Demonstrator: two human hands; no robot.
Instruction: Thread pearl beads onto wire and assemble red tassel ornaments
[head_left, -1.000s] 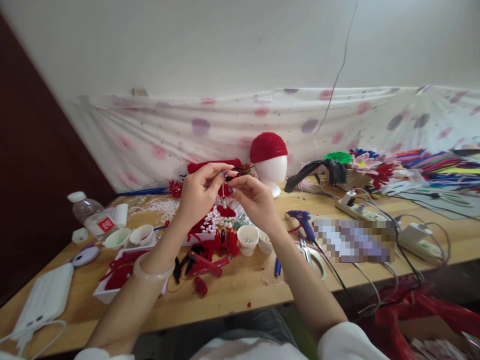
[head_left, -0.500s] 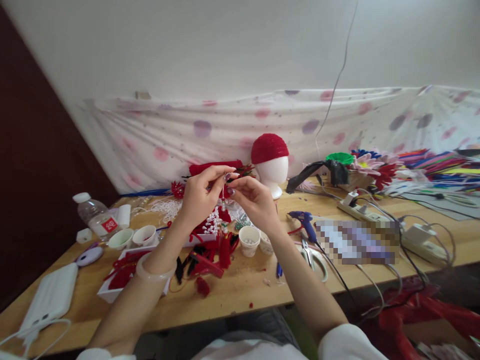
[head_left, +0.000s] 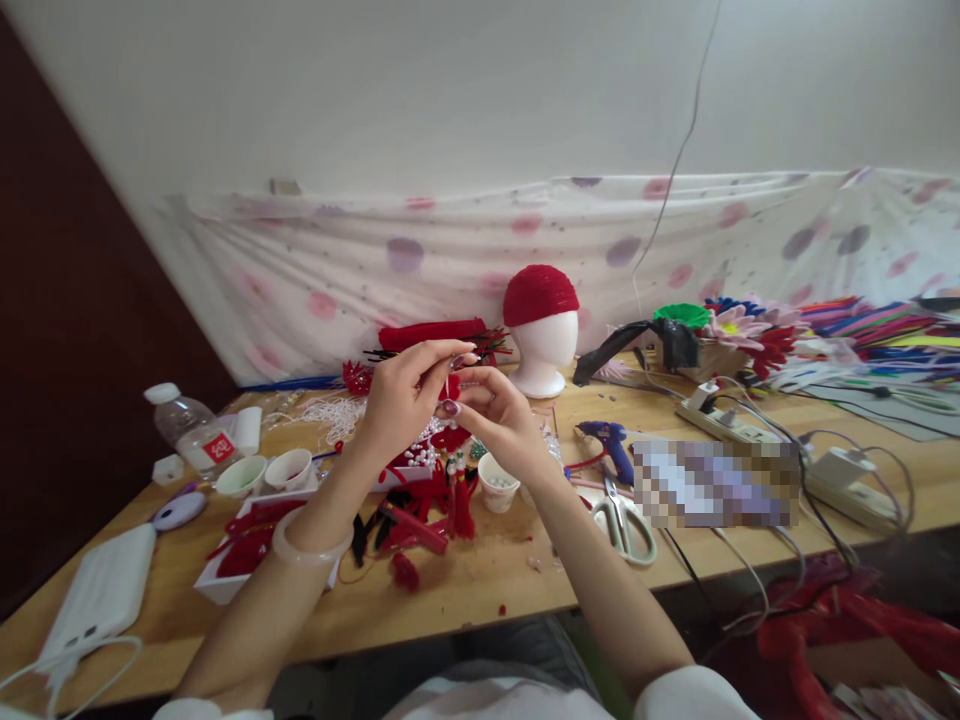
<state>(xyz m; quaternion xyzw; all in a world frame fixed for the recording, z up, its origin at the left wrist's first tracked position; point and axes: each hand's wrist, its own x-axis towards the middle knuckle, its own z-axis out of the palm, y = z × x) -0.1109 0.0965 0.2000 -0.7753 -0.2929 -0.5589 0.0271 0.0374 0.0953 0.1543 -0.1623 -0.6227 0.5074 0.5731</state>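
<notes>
Both hands are raised above the wooden table (head_left: 480, 590), fingertips meeting. My left hand (head_left: 405, 395) pinches the top of a thin beaded strand with red tassels (head_left: 457, 490) that hangs down from it. My right hand (head_left: 499, 415) is closed on the same strand just below, thumb and fingers pressed together. Under the hands lies a heap of red craft pieces and white pearl beads (head_left: 420, 455). A small paper cup (head_left: 496, 482) of beads stands just below my right wrist.
A foam head with a red cap (head_left: 540, 325) stands at the back. Scissors (head_left: 622, 520), a blue glue gun (head_left: 611, 445) and power strips with cables (head_left: 750, 425) lie to the right. To the left are cups (head_left: 289, 468), a water bottle (head_left: 187, 430), a white tray (head_left: 225, 585) and a power bank (head_left: 97, 595).
My right hand has dropped a little down the strand, and the red tassels now hang lower, near the table. The left hand stays pinched at the top.
</notes>
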